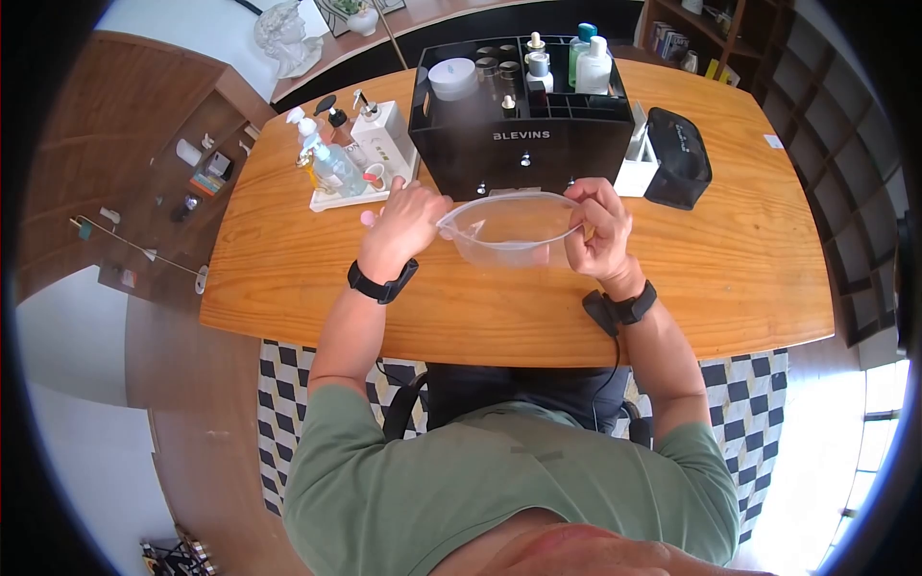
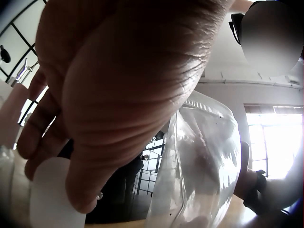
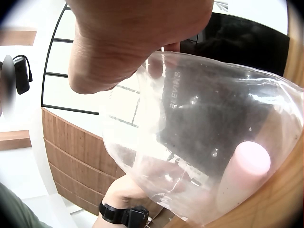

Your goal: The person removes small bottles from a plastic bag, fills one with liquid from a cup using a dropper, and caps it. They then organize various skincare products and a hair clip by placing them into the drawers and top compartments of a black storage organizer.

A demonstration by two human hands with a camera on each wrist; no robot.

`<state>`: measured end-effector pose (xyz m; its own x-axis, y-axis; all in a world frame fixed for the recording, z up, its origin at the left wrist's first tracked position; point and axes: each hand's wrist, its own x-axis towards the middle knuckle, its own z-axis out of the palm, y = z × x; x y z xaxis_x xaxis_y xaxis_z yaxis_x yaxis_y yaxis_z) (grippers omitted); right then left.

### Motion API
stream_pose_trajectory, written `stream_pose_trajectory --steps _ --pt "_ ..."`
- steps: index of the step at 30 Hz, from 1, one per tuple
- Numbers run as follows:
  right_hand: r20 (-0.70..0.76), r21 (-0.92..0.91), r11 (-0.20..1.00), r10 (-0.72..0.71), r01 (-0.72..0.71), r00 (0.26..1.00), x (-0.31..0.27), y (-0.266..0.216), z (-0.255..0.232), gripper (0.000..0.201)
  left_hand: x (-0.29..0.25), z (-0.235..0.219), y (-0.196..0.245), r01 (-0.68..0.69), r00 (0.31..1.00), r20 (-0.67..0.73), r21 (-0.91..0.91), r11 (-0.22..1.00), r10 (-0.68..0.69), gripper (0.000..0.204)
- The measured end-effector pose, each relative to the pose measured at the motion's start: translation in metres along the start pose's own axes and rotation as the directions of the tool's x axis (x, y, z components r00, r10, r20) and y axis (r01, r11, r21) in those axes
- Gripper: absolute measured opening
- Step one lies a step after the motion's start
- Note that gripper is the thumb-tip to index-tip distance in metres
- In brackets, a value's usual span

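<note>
A clear plastic zip bag (image 1: 514,230) spreads open between the two hands over the table. My right hand (image 1: 600,230) pinches its rim at the right corner with curled fingers. Inside the bag leans a small white bottle with a pink cap (image 3: 249,164). My left hand (image 1: 396,226) is at the bag's left corner, palm turned down and away. In the left wrist view its fingers and thumb curl about a white round-ended item (image 2: 52,190), partly hidden by the thumb. A pink bit (image 1: 368,219) shows just left of that hand in the head view.
Behind the bag stands a black organizer box (image 1: 523,149) with bottles and jars on top. A white tray (image 1: 336,202) of pump bottles is at left. On the right are a white holder (image 1: 634,175) and a black mesh pouch (image 1: 678,158). The wooden table (image 1: 740,259) extends to both sides.
</note>
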<state>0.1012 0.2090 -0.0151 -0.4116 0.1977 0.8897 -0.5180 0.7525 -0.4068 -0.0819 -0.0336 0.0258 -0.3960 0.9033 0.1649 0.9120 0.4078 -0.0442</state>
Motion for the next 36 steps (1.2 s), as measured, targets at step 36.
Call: stream_pose_trajectory --steps 36 --pt "0.157 0.088 0.994 -0.085 0.072 0.984 -0.011 -0.005 0.013 0.009 0.055 0.108 0.092 -0.236 0.966 -0.038 -0.542 0.807 0.257 0.007"
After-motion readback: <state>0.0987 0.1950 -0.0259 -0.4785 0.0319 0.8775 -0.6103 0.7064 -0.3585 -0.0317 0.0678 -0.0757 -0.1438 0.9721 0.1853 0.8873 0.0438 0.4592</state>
